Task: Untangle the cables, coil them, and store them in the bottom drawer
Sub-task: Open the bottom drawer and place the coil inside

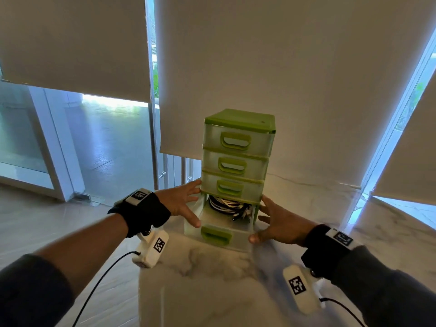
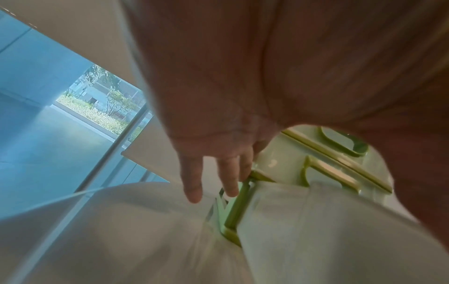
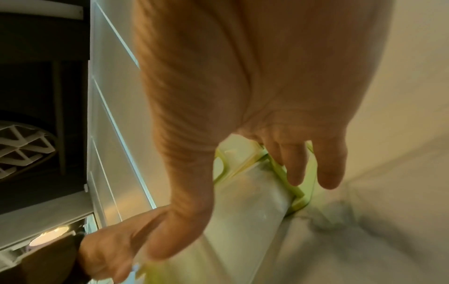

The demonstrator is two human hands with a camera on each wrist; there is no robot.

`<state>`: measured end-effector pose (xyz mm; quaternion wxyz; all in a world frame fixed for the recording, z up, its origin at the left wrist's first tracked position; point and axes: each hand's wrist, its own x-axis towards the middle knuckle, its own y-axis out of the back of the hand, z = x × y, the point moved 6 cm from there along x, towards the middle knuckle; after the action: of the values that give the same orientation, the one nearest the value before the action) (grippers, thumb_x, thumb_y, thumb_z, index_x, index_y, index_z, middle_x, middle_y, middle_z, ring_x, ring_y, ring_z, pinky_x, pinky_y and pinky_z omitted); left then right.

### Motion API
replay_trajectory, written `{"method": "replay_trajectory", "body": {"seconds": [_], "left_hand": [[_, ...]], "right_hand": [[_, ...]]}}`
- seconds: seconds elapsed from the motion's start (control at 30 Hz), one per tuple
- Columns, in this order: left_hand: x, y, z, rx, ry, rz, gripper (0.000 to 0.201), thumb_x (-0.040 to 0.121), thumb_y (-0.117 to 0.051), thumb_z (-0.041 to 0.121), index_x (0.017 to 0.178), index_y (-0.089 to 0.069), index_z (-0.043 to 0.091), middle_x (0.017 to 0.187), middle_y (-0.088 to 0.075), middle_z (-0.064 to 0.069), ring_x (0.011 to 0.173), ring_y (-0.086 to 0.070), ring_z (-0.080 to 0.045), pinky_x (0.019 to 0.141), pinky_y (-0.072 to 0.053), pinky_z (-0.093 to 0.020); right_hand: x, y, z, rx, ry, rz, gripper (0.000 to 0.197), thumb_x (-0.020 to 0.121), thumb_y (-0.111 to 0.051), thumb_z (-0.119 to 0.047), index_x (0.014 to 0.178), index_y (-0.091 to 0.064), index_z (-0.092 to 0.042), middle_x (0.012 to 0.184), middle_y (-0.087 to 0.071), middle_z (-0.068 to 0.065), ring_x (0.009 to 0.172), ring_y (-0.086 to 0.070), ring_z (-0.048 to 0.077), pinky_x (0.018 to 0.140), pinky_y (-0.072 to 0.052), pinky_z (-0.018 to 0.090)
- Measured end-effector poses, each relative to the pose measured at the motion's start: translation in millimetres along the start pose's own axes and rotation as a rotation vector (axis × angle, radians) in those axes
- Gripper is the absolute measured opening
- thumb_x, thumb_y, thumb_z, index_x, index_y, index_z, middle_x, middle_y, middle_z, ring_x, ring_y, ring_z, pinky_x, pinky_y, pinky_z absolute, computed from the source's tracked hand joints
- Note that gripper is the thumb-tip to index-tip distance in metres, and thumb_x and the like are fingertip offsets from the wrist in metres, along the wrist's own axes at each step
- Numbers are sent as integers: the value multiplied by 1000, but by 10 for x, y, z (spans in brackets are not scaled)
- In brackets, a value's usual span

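A small green and frosted drawer tower [image 1: 237, 147] stands on the marble top. Its bottom drawer [image 1: 220, 228] is pulled out partway. Coiled black and white cables [image 1: 230, 205] lie inside it toward the back. My left hand [image 1: 182, 205] lies with straight fingers on the drawer's left side, thumb at the front corner. My right hand [image 1: 273, 220] lies the same way on the right side, thumb near the front right corner. In the left wrist view the left hand's fingers [image 2: 194, 184] reach along the tower's frame [image 2: 237, 207]. In the right wrist view the right hand's fingers [image 3: 296, 165] touch the green frame [image 3: 291, 184].
The marble counter [image 1: 212, 286] drops off at its left edge toward a wooden floor. Roller blinds [image 1: 283, 67] and windows stand right behind the tower. Black wires hang from both wrist cameras.
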<state>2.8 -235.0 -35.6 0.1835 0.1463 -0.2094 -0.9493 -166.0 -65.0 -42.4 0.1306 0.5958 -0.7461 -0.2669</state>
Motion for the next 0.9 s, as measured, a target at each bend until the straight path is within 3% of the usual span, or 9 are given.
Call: {"method": "replay_trajectory", "body": {"seconds": [0.07, 0.13, 0.2, 0.3, 0.43, 0.57, 0.67, 0.77, 0.9], "left_hand": [[41, 72, 27, 47, -8, 151, 118, 51, -92, 12, 145, -23, 28, 147, -35, 1, 135, -35, -18, 106, -37, -34], [84, 149, 64, 186, -7, 246, 110, 62, -89, 12, 148, -22, 24, 143, -44, -8, 132, -41, -20, 108, -38, -39], [134, 205, 71, 299, 11, 230, 122, 61, -91, 15, 152, -10, 28, 144, -45, -5, 135, -38, -20, 112, -32, -42], [190, 196, 84, 289, -3, 143, 132, 56, -92, 10, 153, -5, 31, 154, -33, -1, 143, -27, -23, 114, -26, -42], [244, 125, 42, 218, -39, 207, 112, 60, -87, -1, 148, -23, 24, 149, -40, -6, 139, -33, -27, 110, -33, -42], [316, 217, 27, 341, -26, 287, 82, 65, -87, 8, 133, -43, 15, 128, -55, -5, 119, -52, -25, 100, -43, -38], [370, 254, 82, 364, -44, 342, 77, 65, -87, 12, 129, -45, 16, 108, -62, -4, 103, -60, -25, 90, -48, -36], [456, 276, 120, 386, -98, 381, 81, 69, -85, 12, 137, -41, 20, 94, -63, -2, 90, -61, -21, 85, -47, -32], [487, 322, 122, 423, -113, 461, 64, 75, -80, 12, 132, -50, 20, 72, -62, 4, 74, -59, -15, 75, -39, -22]], "right_hand": [[20, 22, 2, 7, -24, 115, 99, 70, -84, -7, 147, -24, -21, 136, -48, -3, 120, -49, 12, 104, -43, 29], [21, 87, -17, -87, -66, 230, 95, 72, -84, -14, 147, -26, -15, 131, -54, 4, 112, -55, 17, 97, -48, 32], [4, 156, -87, -83, -85, 253, 107, 70, -85, -14, 151, -14, -15, 141, -46, 6, 128, -46, 22, 95, -42, 28], [82, 198, -166, -33, -57, 168, 125, 64, -88, -12, 153, 0, -20, 149, -31, 0, 139, -27, 17, 108, -31, 32], [193, 105, -130, -7, -115, 146, 116, 63, -89, -10, 149, -12, -19, 145, -42, 3, 129, -42, 19, 108, -39, 38], [215, 139, -115, -143, -149, 294, 89, 71, -85, -20, 138, -28, -16, 125, -58, 5, 109, -56, 21, 93, -46, 34], [237, 168, -113, -231, -180, 406, 74, 73, -83, -27, 128, -36, -16, 118, -62, 10, 105, -59, 27, 84, -45, 32], [273, 183, -150, -253, -194, 481, 69, 73, -82, -25, 126, -38, -16, 118, -62, 12, 106, -59, 30, 82, -45, 34], [328, 183, -177, -318, -219, 487, 71, 73, -82, -26, 127, -37, -16, 119, -62, 13, 106, -59, 34, 85, -49, 38]]}}
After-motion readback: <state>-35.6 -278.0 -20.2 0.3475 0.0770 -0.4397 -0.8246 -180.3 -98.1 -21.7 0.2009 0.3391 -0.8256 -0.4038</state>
